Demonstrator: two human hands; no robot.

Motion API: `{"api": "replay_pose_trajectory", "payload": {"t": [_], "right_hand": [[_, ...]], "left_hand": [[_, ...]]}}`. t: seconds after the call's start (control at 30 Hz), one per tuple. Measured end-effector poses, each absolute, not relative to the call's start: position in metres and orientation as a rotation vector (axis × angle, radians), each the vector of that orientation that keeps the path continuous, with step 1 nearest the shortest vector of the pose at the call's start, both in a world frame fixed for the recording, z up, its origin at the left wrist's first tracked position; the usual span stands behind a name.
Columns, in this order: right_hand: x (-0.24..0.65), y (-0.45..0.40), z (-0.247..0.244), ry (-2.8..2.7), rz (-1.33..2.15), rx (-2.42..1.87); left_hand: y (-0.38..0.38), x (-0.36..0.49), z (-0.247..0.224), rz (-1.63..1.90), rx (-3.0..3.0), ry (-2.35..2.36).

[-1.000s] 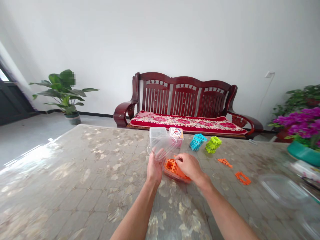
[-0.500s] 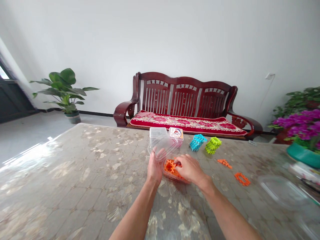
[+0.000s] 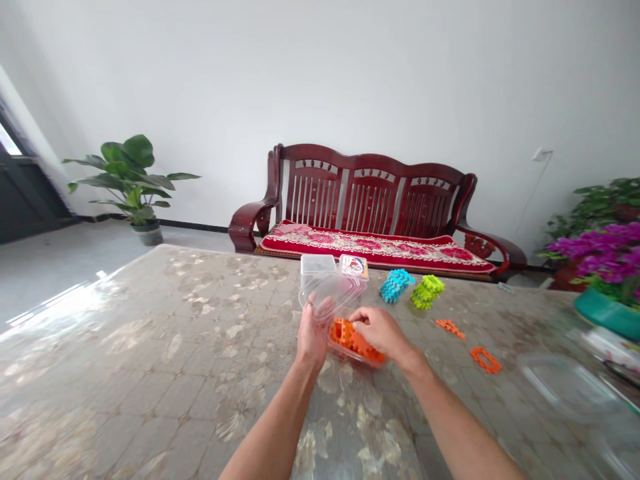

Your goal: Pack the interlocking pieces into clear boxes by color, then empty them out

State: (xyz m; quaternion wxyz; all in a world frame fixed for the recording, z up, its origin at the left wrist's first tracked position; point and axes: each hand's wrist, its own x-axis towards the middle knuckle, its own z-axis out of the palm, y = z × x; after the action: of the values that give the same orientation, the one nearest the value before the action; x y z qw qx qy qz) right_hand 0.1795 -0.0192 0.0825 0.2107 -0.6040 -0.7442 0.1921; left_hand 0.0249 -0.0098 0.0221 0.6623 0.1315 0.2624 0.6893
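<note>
in the head view, a clear tub (image 3: 345, 358) filled with orange pieces (image 3: 349, 337) is on the patterned worktop (image 3: 200, 347), between the person's hands. behind it are a translucent box (image 3: 318, 264), whose contents cannot be made out, and a box with a printed label (image 3: 354, 267), something pink showing through its side. a clear plastic container (image 3: 570, 385) lies well to the right, blurred.

the tub's long axis slants from far left to near right. a clear lid (image 3: 342, 291) is tilted up beyond it, partly in front of the two boxes. a blue toothed shape (image 3: 395, 287) and a green one (image 3: 428, 292) stand to the right; an orange strip (image 3: 451, 328) and an orange ring (image 3: 485, 360) lie flat, nearer.

both forearms reach forward from the bottom edge. the left hand (image 3: 313, 335) grips the lid, fingers visible through the plastic. the right hand (image 3: 380, 331) curls palm-down over the tub, fingers bent toward the pieces; whether they pinch one cannot be told.
</note>
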Motion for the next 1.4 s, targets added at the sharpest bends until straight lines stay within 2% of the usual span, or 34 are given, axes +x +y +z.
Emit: {"api": "replay_pose_trajectory", "payload": {"t": [0.63,0.97,1.07,1.27,1.4], "right_hand": [[0.184,-0.039,0.087,-2.179,0.342,-1.656],[0.152,-0.034,0.087,-2.183,0.046,-1.817],[0.153,-0.034,0.088,-2.121,0.135,-1.803],[0.188,-0.016,0.082,-1.808,0.591,-1.636],[0.223,-0.005,0.073,-1.712,0.630,-1.616]], "left_hand": [[-0.011,0.026,0.021,1.556,0.323,0.582],[-0.009,0.025,0.018,1.569,0.348,0.585],[-0.009,0.025,0.019,1.567,0.348,0.588],[-0.010,0.025,0.021,1.556,0.322,0.575],[-0.010,0.025,0.020,1.548,0.319,0.573]]}}
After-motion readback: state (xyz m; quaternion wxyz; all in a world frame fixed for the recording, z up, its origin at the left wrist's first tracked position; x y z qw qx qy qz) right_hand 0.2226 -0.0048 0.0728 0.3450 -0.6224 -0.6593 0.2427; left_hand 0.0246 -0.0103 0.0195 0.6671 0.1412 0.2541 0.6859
